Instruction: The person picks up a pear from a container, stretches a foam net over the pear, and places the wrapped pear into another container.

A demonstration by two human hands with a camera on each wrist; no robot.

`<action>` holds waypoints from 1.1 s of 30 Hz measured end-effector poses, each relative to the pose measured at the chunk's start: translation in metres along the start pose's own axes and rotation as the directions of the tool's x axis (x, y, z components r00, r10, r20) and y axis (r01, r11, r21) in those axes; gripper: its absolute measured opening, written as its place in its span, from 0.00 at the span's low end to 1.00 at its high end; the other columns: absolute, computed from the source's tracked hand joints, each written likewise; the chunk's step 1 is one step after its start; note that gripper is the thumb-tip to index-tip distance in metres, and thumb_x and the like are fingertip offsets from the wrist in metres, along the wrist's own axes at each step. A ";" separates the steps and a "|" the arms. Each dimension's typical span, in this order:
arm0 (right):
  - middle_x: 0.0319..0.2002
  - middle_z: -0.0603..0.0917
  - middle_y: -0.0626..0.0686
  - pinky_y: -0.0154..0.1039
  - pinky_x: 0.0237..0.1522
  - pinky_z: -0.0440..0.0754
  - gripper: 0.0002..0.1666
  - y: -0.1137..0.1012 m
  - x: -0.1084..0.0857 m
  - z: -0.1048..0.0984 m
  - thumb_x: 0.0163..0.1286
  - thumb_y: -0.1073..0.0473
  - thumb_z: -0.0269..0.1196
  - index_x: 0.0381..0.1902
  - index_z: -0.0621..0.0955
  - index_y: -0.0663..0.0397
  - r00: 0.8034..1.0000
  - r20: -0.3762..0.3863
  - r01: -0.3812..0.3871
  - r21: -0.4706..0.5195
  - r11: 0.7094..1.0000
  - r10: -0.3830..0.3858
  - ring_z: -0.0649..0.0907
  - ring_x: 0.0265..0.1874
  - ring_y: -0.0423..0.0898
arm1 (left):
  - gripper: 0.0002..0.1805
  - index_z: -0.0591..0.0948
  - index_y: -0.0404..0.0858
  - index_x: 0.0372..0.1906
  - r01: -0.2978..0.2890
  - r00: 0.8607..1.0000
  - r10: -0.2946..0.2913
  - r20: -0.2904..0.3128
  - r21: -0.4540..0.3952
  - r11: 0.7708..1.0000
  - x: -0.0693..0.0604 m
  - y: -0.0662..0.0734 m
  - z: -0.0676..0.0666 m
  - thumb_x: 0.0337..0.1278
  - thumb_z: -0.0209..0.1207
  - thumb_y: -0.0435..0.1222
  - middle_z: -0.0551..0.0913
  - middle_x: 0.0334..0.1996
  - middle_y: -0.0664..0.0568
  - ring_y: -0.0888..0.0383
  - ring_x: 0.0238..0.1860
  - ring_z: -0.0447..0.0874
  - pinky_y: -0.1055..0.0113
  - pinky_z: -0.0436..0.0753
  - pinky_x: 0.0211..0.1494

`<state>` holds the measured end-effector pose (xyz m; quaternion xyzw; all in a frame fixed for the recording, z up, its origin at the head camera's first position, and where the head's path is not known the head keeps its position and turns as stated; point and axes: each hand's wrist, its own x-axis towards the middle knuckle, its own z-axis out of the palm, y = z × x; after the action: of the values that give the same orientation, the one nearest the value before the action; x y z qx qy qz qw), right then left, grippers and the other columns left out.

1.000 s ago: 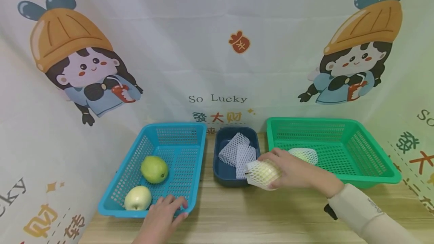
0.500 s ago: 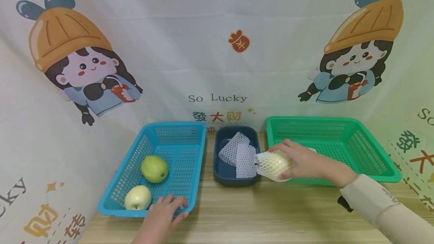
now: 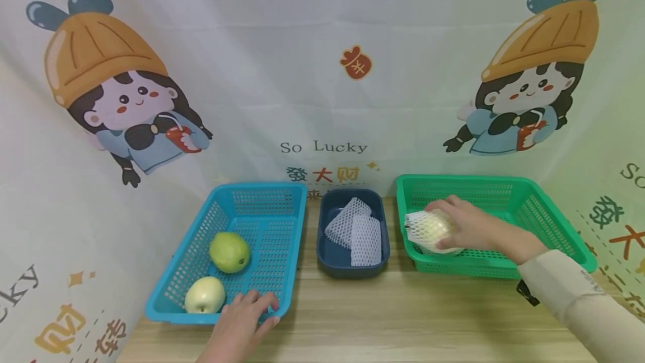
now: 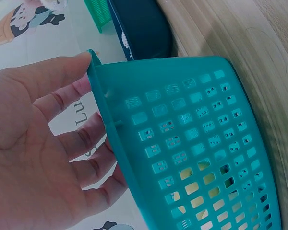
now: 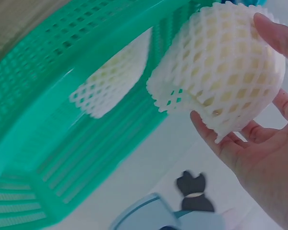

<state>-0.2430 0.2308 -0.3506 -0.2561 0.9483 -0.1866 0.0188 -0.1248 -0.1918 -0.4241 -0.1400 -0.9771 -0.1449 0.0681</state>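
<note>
Holds a netted fruit (image 3: 430,229) in the right hand (image 3: 471,227), thumb on one side and fingers on the other, at the left end of the green basket (image 3: 463,177). Points the ragged end of its foam net leftward, toward the navy tub (image 3: 327,268). Cannot tell from the head view whether touching the basket floor or just above it. Inside the same basket, a second netted fruit (image 5: 110,76), plain in the right wrist view but mostly hidden under the right hand from above.

Grips the near rim of the blue basket (image 3: 274,223) with the left hand (image 3: 244,318), close to the right corner, thumb on the outer side and bent fingers on the inner. In that basket, a green fruit (image 3: 229,252) farther back and a pale fruit (image 3: 205,294) nearer the front, close together, both without nets.

Between the two baskets, in the navy tub, two flat white nets, the front net (image 3: 366,242) partly overlapping the back net (image 3: 346,223). Under everything, a wood-grained bench (image 3: 353,318). Behind, a pale cloth (image 3: 282,88) printed with cartoon figures and lettering. On the right forearm, a cream sleeve (image 3: 569,296).
</note>
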 end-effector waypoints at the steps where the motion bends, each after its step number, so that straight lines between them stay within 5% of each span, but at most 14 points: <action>1: 0.47 0.73 0.64 0.48 0.34 0.77 0.37 0.004 -0.001 0.000 0.49 0.53 0.71 0.57 0.70 0.53 1.000 0.003 -0.009 -0.005 1.000 0.009 0.75 0.42 0.56 | 0.09 0.75 0.51 0.33 0.001 1.000 -0.001 0.002 0.000 1.000 0.000 0.000 0.000 0.49 0.64 0.41 0.74 0.29 0.60 0.61 0.32 0.66 0.66 0.65 0.33; 10: 0.48 0.71 0.71 0.54 0.35 0.76 0.38 0.042 -0.011 -0.003 0.49 0.55 0.72 0.56 0.69 0.58 0.996 0.047 -0.073 -0.042 0.996 0.074 0.76 0.42 0.62 | 0.09 0.75 0.52 0.33 0.005 0.999 -0.004 0.045 -0.017 1.000 0.000 -0.001 0.000 0.49 0.64 0.41 0.74 0.30 0.60 0.61 0.32 0.66 0.65 0.65 0.33; 21: 0.47 0.71 0.72 0.53 0.33 0.76 0.37 0.070 -0.026 -0.009 0.47 0.58 0.73 0.53 0.69 0.60 0.982 0.133 -0.129 -0.038 0.991 0.133 0.76 0.40 0.62 | 0.09 0.75 0.52 0.33 0.005 1.000 -0.005 0.006 0.003 1.000 0.000 -0.001 -0.001 0.49 0.65 0.42 0.73 0.29 0.61 0.61 0.32 0.66 0.65 0.65 0.33; 33: 0.44 0.72 0.73 0.54 0.34 0.77 0.32 0.092 -0.034 0.013 0.50 0.63 0.69 0.52 0.69 0.64 0.974 0.157 -0.159 -0.035 0.987 0.163 0.76 0.40 0.65 | 0.09 0.75 0.52 0.33 -0.003 1.000 0.003 0.021 -0.011 1.000 0.000 -0.001 0.000 0.49 0.64 0.41 0.73 0.29 0.61 0.61 0.32 0.66 0.65 0.65 0.33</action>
<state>-0.2560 0.3162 -0.3985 -0.1928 0.9633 -0.1530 0.1069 -0.1247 -0.1927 -0.4243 -0.1435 -0.9767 -0.1487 0.0571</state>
